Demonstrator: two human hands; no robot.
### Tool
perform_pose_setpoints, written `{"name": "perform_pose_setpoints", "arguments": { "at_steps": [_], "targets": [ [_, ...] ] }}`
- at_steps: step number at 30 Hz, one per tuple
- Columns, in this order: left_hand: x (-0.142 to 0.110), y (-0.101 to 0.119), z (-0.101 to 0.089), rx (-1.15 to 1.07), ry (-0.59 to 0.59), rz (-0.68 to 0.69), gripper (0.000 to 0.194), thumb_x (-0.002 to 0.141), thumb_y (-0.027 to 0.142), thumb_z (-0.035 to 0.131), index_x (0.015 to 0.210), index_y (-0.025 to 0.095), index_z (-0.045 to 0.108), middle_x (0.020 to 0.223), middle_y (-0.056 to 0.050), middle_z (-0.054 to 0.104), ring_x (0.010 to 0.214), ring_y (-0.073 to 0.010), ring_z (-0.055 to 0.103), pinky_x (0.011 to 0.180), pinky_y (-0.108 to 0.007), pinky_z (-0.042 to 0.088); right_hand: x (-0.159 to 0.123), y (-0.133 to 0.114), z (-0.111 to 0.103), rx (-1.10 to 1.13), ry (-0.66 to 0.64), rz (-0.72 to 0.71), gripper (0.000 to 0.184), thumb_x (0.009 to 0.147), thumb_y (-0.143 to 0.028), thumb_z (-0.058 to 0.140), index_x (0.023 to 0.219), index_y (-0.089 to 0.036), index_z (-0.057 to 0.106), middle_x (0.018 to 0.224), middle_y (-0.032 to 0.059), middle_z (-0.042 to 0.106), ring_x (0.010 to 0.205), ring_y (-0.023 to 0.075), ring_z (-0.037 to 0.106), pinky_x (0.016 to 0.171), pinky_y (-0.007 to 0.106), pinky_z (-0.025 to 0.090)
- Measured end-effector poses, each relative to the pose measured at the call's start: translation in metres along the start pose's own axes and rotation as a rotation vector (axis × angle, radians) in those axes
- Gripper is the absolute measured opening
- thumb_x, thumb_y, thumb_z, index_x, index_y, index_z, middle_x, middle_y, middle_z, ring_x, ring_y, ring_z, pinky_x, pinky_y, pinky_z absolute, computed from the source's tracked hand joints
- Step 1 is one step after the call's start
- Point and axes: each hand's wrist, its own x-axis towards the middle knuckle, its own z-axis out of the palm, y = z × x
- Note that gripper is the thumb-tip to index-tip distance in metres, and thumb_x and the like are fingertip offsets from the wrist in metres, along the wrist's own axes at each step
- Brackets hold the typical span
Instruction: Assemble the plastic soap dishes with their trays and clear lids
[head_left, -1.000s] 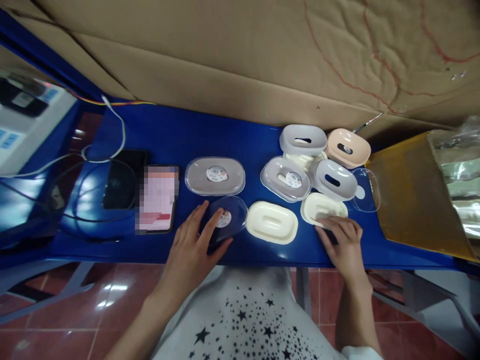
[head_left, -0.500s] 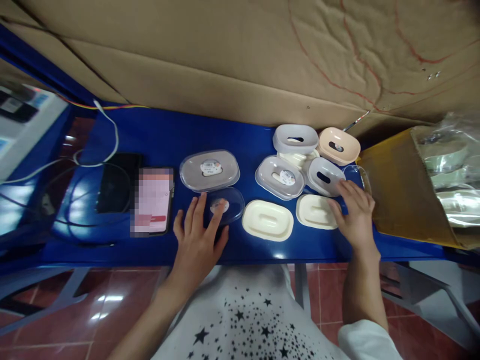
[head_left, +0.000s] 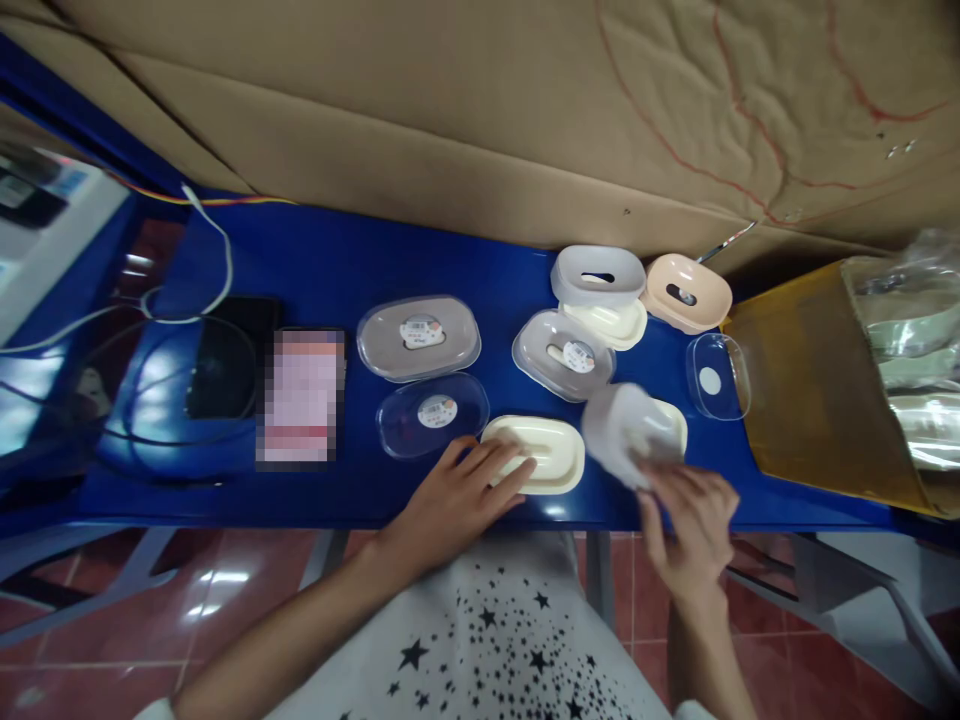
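My right hand (head_left: 688,520) grips the near edge of a grey oval soap dish (head_left: 626,430), which is tilted and blurred by motion above the table. Partly behind that dish lies a cream base tray (head_left: 675,425). Over the left end of another cream tray (head_left: 559,462) my left hand (head_left: 472,490) reaches with its fingers apart; whether they touch it is hard to tell. A clear lid (head_left: 401,420) with a round label lies just beyond my left hand. Two grey soap dishes (head_left: 375,335) (head_left: 529,350) under clear lids sit farther back.
At the back stand a grey dish (head_left: 630,290) and a peach dish (head_left: 709,300), with a cream tray (head_left: 622,325) below. A clear lid (head_left: 727,400) lies beside the cardboard box (head_left: 810,390) of wrapped pieces. A phone (head_left: 304,400) and cables (head_left: 229,260) are at left.
My right hand has picked up the grey dish from the back group and brought it nearer and leftward. My left hand has moved right, off the clear lid to the cream tray.
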Motion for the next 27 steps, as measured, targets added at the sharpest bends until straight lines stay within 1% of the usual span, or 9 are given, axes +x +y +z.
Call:
{"name": "perform_pose_setpoints", "arguments": {
  "at_steps": [3, 5, 9, 12, 15, 20, 22, 24, 27],
  "targets": [
    [-0.009, 0.001, -0.008, 0.013, 0.154, -0.117, 0.045, 0.102, 0.052, 0.075, 0.135, 0.021, 0.068, 0.135, -0.015, 0.074, 0.122, -0.0301, 0.069, 0.106, -0.047, 0.049, -0.006, -0.037, 0.011, 0.11, -0.097, -0.051, 0.049, 0.1, -0.01, 0.073, 0.145, -0.029, 0.067, 0.106, 0.0028, 0.083, 0.102, 0.0246, 0.077, 0.105, 0.046, 0.049],
    [-0.015, -0.003, -0.015, 0.04, 0.202, -0.195, 0.056, 0.097, 0.057, 0.079, 0.138, 0.021, 0.066, 0.141, -0.018, 0.07, 0.13, -0.0345, 0.066, 0.113, -0.053, 0.045, -0.004, -0.05, 0.021, 0.155, -0.137, -0.086, 0.051, 0.102, -0.009, 0.071, 0.148, -0.029, 0.066, 0.109, 0.0015, 0.084, 0.104, 0.0229, 0.076, 0.11, 0.046, 0.046],
    [-0.025, -0.022, -0.031, 0.078, 0.072, -0.317, 0.07, 0.097, 0.045, 0.081, 0.157, 0.023, 0.054, 0.166, -0.025, 0.049, 0.152, -0.0436, 0.051, 0.123, -0.064, 0.039, 0.002, -0.054, 0.032, 0.193, -0.218, -0.145, 0.041, 0.106, -0.01, 0.065, 0.143, -0.028, 0.069, 0.114, 0.0017, 0.084, 0.112, 0.0215, 0.075, 0.117, 0.046, 0.041],
    [-0.031, -0.039, -0.034, 0.073, 0.009, -0.415, 0.071, 0.1, 0.033, 0.078, 0.163, 0.023, 0.048, 0.175, -0.025, 0.036, 0.159, -0.0486, 0.041, 0.121, -0.068, 0.043, 0.002, -0.053, 0.037, 0.21, -0.261, -0.199, 0.036, 0.106, -0.011, 0.066, 0.138, -0.026, 0.072, 0.115, 0.0019, 0.084, 0.116, 0.0203, 0.074, 0.12, 0.045, 0.039],
    [-0.035, -0.048, -0.03, 0.038, 0.059, -0.466, 0.065, 0.101, 0.029, 0.075, 0.161, 0.023, 0.05, 0.174, -0.025, 0.036, 0.157, -0.0485, 0.045, 0.116, -0.066, 0.05, -0.002, -0.055, 0.044, 0.213, -0.287, -0.217, 0.033, 0.103, -0.014, 0.072, 0.134, -0.026, 0.074, 0.121, 0.0028, 0.083, 0.122, 0.021, 0.073, 0.124, 0.045, 0.037],
    [-0.036, -0.042, -0.037, -0.101, 0.212, -0.549, 0.051, 0.103, 0.032, 0.074, 0.152, 0.027, 0.058, 0.16, -0.016, 0.057, 0.147, -0.0383, 0.058, 0.12, -0.061, 0.052, -0.004, -0.059, 0.057, 0.227, -0.354, -0.225, 0.036, 0.104, -0.01, 0.067, 0.136, -0.026, 0.072, 0.139, 0.0052, 0.077, 0.139, 0.0222, 0.066, 0.131, 0.048, 0.031],
    [-0.035, -0.035, -0.043, -0.17, 0.264, -0.537, 0.049, 0.105, 0.032, 0.072, 0.151, 0.028, 0.058, 0.158, -0.013, 0.06, 0.147, -0.0346, 0.059, 0.123, -0.057, 0.052, -0.003, -0.058, 0.06, 0.268, -0.355, -0.223, 0.046, 0.104, -0.011, 0.068, 0.146, -0.026, 0.066, 0.145, 0.0069, 0.074, 0.143, 0.0235, 0.063, 0.131, 0.049, 0.035],
    [-0.032, -0.027, -0.045, -0.224, 0.296, -0.447, 0.05, 0.105, 0.033, 0.073, 0.152, 0.027, 0.058, 0.158, -0.013, 0.059, 0.15, -0.0334, 0.056, 0.124, -0.055, 0.051, -0.001, -0.055, 0.063, 0.336, -0.28, -0.168, 0.065, 0.103, -0.018, 0.072, 0.163, -0.027, 0.05, 0.155, 0.0101, 0.066, 0.146, 0.0262, 0.061, 0.128, 0.05, 0.044],
    [-0.027, -0.016, -0.034, -0.27, 0.262, -0.221, 0.054, 0.104, 0.038, 0.074, 0.152, 0.022, 0.056, 0.157, -0.017, 0.058, 0.153, -0.034, 0.053, 0.124, -0.056, 0.051, 0.002, -0.047, 0.063, 0.407, -0.112, -0.034, 0.093, 0.102, -0.028, 0.074, 0.177, -0.032, 0.02, 0.177, 0.0126, 0.037, 0.151, 0.0312, 0.057, 0.122, 0.054, 0.053]
  ]
}}
